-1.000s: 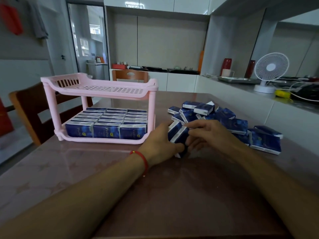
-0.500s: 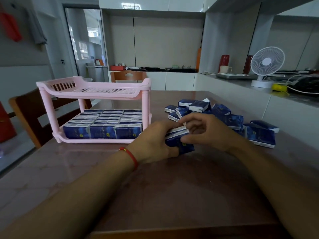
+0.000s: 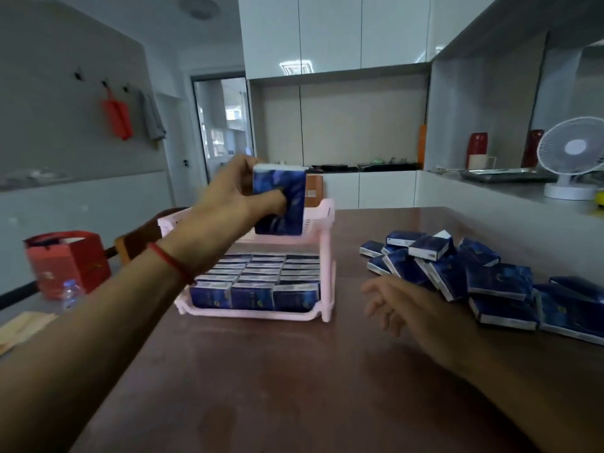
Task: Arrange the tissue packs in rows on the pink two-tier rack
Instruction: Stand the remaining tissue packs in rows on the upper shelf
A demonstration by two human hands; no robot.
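A stack of tissue packs [image 3: 279,199] is gripped upright in the left hand [image 3: 228,204] above the pink rack [image 3: 327,256]'s top tier; it should be lowered flat against a back corner. The right hand [image 3: 398,305] hangs loosely curled and holds nothing beside the loose pile [image 3: 474,276].

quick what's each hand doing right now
Left hand: grips a stack of tissue packs above the pink rack.
Right hand: open, holding nothing.

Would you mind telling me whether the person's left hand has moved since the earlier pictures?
Yes. The left hand has left the brown table by the loose pile of blue tissue packs and now holds a stack of blue packs over the pink two-tier plastic rack.
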